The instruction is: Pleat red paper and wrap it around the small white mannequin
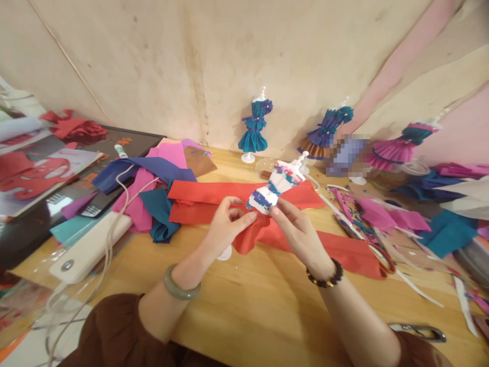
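Observation:
A small white mannequin, painted with patches of blue, red and teal, tilts to the right between my two hands. My right hand grips its lower edge, thumb in front. With thumb and fingers closed, my left hand pinches a piece of red fabric at the mannequin's hem; the fabric hangs down below the hands. Part of a white round base shows under my left hand. Behind and beneath lie long red fabric strips, with another red strip to the right.
Against the wall stand mini mannequins in teal, teal-and-brown and pink dresses. On the left are coloured fabric pieces, a glue stick, and a white power strip with cords. Scraps and scissors or a clip-like tool lie right.

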{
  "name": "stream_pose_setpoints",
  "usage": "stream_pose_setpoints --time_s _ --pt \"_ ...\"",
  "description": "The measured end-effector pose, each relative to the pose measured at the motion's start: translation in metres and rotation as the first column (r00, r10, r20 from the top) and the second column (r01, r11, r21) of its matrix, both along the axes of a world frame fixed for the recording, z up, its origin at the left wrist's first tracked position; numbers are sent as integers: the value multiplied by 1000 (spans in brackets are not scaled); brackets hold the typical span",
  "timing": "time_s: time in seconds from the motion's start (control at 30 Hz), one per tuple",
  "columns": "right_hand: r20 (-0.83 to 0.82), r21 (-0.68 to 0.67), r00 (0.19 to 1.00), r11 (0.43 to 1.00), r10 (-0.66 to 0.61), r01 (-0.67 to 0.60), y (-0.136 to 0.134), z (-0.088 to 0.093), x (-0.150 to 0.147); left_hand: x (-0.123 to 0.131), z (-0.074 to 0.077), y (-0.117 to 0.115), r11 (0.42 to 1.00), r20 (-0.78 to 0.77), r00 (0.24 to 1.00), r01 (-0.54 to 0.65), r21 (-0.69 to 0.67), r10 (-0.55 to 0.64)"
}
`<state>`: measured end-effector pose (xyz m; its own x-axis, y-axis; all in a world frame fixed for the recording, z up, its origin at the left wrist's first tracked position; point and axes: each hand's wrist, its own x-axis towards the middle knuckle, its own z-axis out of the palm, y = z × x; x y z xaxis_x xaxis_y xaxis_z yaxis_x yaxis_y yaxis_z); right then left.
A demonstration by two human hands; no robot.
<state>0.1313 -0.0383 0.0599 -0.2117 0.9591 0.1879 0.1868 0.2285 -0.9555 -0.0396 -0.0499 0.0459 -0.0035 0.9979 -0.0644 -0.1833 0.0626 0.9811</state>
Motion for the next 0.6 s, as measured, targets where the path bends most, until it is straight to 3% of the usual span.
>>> stream_pose_setpoints --time_s 0.17,0.43,0.6 --pt "181 42 983 999 4 -12 3 0 7 -5 2 3 999 31 999 -34 25 34" --pt "208 110 978 992 31 -55 -3 5 2 -6 6 3 997 3 998 -71 36 71" --pt "227 81 973 996 26 -46 -5 2 1 -7 1 5 995 -40 997 -62 76 65"
